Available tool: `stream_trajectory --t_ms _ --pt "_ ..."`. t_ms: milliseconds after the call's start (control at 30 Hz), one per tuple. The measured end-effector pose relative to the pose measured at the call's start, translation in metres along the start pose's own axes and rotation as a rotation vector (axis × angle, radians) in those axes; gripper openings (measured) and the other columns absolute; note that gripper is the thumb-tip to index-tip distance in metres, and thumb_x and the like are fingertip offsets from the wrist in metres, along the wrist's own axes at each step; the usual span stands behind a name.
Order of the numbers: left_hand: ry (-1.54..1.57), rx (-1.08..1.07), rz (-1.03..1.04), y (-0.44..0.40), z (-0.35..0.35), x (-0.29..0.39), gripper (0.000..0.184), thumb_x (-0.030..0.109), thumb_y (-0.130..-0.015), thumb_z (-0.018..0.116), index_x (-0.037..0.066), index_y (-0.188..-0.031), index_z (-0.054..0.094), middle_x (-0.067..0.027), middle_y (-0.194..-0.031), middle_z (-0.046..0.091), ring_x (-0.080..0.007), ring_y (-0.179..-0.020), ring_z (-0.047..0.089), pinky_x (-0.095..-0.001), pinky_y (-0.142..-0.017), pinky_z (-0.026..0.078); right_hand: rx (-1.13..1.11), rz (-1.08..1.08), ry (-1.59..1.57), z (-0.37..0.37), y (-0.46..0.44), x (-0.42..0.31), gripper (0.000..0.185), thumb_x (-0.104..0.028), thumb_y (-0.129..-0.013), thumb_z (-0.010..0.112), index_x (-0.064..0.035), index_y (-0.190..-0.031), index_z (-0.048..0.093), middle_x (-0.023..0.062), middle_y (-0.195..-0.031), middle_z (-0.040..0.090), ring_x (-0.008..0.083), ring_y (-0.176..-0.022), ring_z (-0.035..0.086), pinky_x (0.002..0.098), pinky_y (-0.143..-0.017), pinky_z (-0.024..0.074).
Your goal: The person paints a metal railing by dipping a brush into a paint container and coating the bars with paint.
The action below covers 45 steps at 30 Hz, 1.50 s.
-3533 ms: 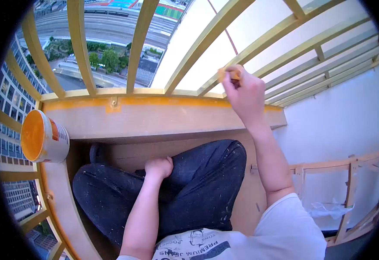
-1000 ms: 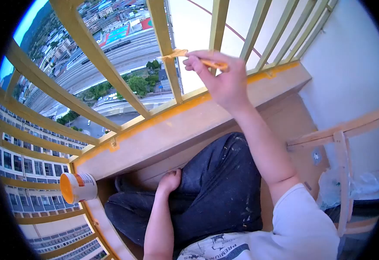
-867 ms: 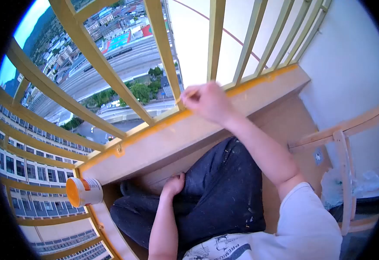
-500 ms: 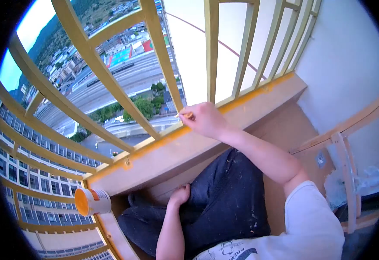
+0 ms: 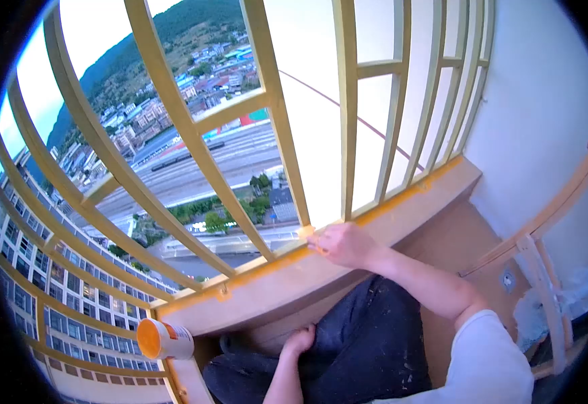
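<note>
My right hand [image 5: 344, 246] is closed round a small paintbrush [image 5: 305, 231], whose pale orange tip meets the foot of a yellow-painted bar [image 5: 287, 145]; the handle is mostly hidden by my fingers. Below runs a ledge [image 5: 321, 276] with an orange band of paint along its railing side. My left hand [image 5: 299, 339] rests with curled fingers on my dark trousers [image 5: 368, 343]; what it holds, if anything, is hidden. An open white bucket [image 5: 178, 342], orange inside, lies tilted in view on the ledge corner at the left.
Yellow railings [image 5: 173, 101] curve round the front and left, with buildings and tracks far below. A white wall [image 5: 543, 121] stands at the right. Beside it are a wooden frame [image 5: 543, 303] and crumpled plastic sheeting [image 5: 586, 279]. A brown floor lies behind the ledge.
The view has tilted up, showing more hillside. My right hand has come down from higher on the bar to its foot, the brush still in it. My left hand stays on my lap.
</note>
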<state>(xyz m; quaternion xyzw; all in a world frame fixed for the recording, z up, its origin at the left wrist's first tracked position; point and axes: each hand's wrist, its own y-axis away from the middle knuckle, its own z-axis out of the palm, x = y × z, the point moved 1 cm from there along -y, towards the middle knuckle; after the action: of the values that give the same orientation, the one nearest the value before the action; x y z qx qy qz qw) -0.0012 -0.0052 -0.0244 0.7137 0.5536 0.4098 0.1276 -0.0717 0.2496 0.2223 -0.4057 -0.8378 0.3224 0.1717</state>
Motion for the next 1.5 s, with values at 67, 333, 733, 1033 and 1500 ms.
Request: stream_trajectory --t_ms 67,333,733,1033,1500 --pt "0.026 -0.009 -0.013 0.0 -0.001 0.002 0.068 0.046 -0.1 0.021 -0.003 -0.126 0.06 -0.0291 -0.136 0.05 -0.0406 -0.13 0.047 -0.0434 -0.114 0.032 0.049 0.088 0.055 -0.04 -0.041 0.016 0.021 -0.019 -0.092 0.065 -0.011 -0.11 0.071 0.0055 -0.067 0.063 0.0157 -0.054 0.059 0.0311 -0.048 0.0491" --pt "0.016 -0.018 -0.013 0.001 -0.006 0.004 0.063 0.045 -0.099 0.026 -0.002 -0.127 0.059 -0.0262 -0.137 0.051 -0.0392 -0.131 0.046 -0.0423 -0.113 0.033 0.491 -0.075 0.177 -0.122 -0.127 0.014 0.035 -0.011 -0.085 0.072 -0.0051 -0.119 0.067 0.0077 -0.087 0.069 0.0202 -0.075 0.067 0.0305 -0.058 0.0534" --pt "0.041 -0.045 0.01 0.001 -0.003 0.003 0.063 0.044 -0.1 0.022 0.003 -0.138 0.05 -0.023 -0.145 0.044 -0.0365 -0.136 0.041 -0.0423 -0.116 0.03 0.495 -0.078 0.11 -0.164 -0.177 -0.032 0.021 -0.014 -0.091 0.068 -0.0069 -0.11 0.072 0.0059 -0.062 0.061 0.0151 -0.052 0.055 0.0297 -0.047 0.0398" --pt "-0.017 -0.021 0.071 -0.006 0.003 -0.002 0.065 0.042 -0.101 0.017 -0.002 -0.133 0.053 -0.0268 -0.141 0.047 -0.0409 -0.131 0.047 -0.0453 -0.114 0.032 0.077 0.191 -0.166 -0.173 -0.237 -0.035 0.024 -0.017 -0.095 0.058 -0.0018 -0.089 0.075 0.01 -0.07 0.07 0.0181 -0.059 0.065 0.0307 -0.062 0.054" --pt "-0.024 -0.038 0.044 -0.005 0.0 0.0 0.068 0.045 -0.1 0.018 -0.001 -0.132 0.055 -0.0256 -0.142 0.047 -0.039 -0.133 0.045 -0.0442 -0.115 0.031 0.147 0.28 -0.485 -0.175 -0.229 -0.023 0.024 -0.02 -0.094 0.061 0.0 -0.097 0.075 0.0114 -0.078 0.073 0.0166 -0.07 0.07 0.0305 -0.067 0.0564"
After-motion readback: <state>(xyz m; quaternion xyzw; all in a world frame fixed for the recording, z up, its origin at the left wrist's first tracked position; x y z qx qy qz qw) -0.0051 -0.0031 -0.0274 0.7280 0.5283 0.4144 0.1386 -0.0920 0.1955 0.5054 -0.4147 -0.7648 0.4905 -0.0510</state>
